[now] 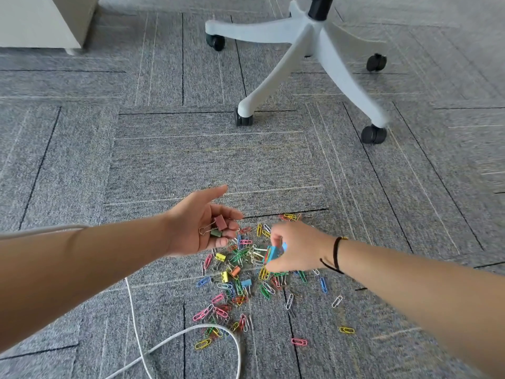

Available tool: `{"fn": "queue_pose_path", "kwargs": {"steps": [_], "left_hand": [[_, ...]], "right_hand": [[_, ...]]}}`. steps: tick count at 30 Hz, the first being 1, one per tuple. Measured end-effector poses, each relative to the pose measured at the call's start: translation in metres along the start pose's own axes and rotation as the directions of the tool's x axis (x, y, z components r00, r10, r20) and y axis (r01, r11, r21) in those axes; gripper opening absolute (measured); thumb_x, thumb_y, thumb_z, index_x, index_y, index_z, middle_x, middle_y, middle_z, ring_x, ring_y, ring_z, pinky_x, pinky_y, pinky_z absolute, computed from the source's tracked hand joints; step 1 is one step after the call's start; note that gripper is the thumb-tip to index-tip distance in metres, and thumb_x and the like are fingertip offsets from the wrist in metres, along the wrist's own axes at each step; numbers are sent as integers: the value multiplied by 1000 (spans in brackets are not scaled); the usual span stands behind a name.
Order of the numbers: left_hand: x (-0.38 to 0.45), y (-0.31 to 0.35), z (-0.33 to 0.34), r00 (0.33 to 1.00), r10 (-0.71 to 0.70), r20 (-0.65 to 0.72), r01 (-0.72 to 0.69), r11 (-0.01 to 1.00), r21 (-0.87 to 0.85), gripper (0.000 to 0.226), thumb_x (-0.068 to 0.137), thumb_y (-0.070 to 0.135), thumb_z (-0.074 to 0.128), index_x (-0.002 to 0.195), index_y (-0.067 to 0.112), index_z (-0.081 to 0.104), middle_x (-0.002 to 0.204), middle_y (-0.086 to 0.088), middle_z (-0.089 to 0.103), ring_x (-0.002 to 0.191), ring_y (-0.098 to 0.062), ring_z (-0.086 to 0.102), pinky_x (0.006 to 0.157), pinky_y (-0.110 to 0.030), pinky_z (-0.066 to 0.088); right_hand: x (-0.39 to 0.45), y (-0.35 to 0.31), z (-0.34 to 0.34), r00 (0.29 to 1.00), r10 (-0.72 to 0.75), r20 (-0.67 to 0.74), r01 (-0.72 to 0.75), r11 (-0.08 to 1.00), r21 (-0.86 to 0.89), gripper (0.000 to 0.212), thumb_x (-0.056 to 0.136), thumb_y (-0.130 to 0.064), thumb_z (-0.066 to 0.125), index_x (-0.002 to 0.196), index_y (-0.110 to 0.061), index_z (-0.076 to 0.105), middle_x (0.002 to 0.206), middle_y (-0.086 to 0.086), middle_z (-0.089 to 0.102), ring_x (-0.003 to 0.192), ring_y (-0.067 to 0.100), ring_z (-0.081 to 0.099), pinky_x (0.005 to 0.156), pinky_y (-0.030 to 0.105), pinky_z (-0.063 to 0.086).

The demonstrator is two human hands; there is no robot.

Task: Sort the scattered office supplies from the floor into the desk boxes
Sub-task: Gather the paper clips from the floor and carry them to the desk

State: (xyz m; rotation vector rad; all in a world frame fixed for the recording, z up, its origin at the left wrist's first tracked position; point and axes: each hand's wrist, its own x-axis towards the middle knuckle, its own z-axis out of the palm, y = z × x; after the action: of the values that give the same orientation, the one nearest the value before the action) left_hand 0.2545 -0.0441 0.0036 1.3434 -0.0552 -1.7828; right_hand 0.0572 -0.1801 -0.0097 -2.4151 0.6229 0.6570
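Left hand [203,225] palm up over the carpet, fingers loosely cupped round two small binder clips lying in the palm: a pink one [220,222] and a green one [216,233], the green one's wire handle sticking out toward the wrist. Thumb stretched away from the fingers.

Right hand [293,248] low over the heap, fingers curled and pinching a blue binder clip [273,253] just above the pile. A black cord bracelet [335,255] sits on that wrist. Hand slightly blurred; exact finger placement on the clip hard to make out.

Paper clips [240,283] lie scattered on the grey carpet [191,160] below and between both hands: pink, green, yellow, blue, white, orange, thickest in the middle, thinning toward the near edge. A few loose ones lie apart to the right, among them a yellow one [346,329] and a pink one [299,341].

More binder clips mixed into the heap: yellow [220,257], another yellow [224,276], orange [234,270], blue [246,283].

White cable [191,330] loops across the near carpet, passing over the heap's near edge.

Office chair base [306,42], pale grey with black castors, stands well beyond the pile. A white cabinet [41,20] corner sits far left.
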Motion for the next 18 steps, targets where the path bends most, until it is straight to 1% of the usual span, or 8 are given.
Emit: {"fn": "queue_pose_path", "kwargs": {"steps": [2,3,7,8,10,14,16,18], "left_hand": [[1,0,1,1000,-3,-1,3,1000,3,59,96,56,44,103,1,65,80,-11,64,66,-21,58,63,-31,45],[1,0,1,1000,-4,-3,4,1000,8,59,96,56,44,102,2,65,80,-11,64,66,-21,58,62,-31,45],[0,-1,0,1000,-9,1,9,1000,12,59,97,57,43,99,3,66,79,-11,65,65,-20,59,61,-30,46],[0,-1,0,1000,-10,1,10,1000,13,59,98,56,42,100,3,66,80,-11,65,65,-20,59,61,-30,46],[0,-1,-1,1000,-10,-9,11,1000,22,57,99,55,43,100,3,66,80,-11,65,66,-20,59,61,-30,47],[-1,-3,1,999,-20,-39,23,998,59,45,92,46,54,99,3,66,78,-9,64,64,-19,59,57,-28,49],[0,-4,0,999,-25,-33,27,997,73,40,89,42,58,98,4,66,77,-8,64,64,-18,59,57,-27,49],[1,-5,0,1000,-24,-18,25,996,85,33,92,36,57,98,4,66,76,-8,64,64,-18,58,59,-27,47]], "right_hand": [[1,4,-8,999,-46,-12,43,978,-205,39,71,-47,75,88,-22,50,76,-8,54,66,14,47,55,28,36],[0,5,-12,998,-62,-17,56,964,-259,39,71,-47,74,87,-22,48,71,-8,50,62,14,44,54,29,35],[1,6,-18,996,-86,-22,77,961,-264,40,71,-42,73,85,-23,41,67,-7,45,58,15,39,53,30,32],[2,6,-19,996,-78,-34,69,976,-208,40,71,-41,75,85,-24,41,70,-7,46,60,14,40,54,30,33],[3,7,-20,995,-49,-86,47,999,-20,39,70,-36,79,84,-25,44,76,-7,50,64,13,41,57,31,35],[3,3,-23,990,26,-140,18,951,308,39,69,-27,87,90,-16,55,81,-5,55,62,8,43,57,24,36],[3,-1,-25,989,77,-130,0,857,515,40,67,-23,90,89,-15,57,82,5,61,64,11,48,59,25,41],[3,-7,-26,988,119,-96,-10,677,736,40,69,-17,90,89,-14,56,76,9,61,54,10,45,50,24,38]]}}
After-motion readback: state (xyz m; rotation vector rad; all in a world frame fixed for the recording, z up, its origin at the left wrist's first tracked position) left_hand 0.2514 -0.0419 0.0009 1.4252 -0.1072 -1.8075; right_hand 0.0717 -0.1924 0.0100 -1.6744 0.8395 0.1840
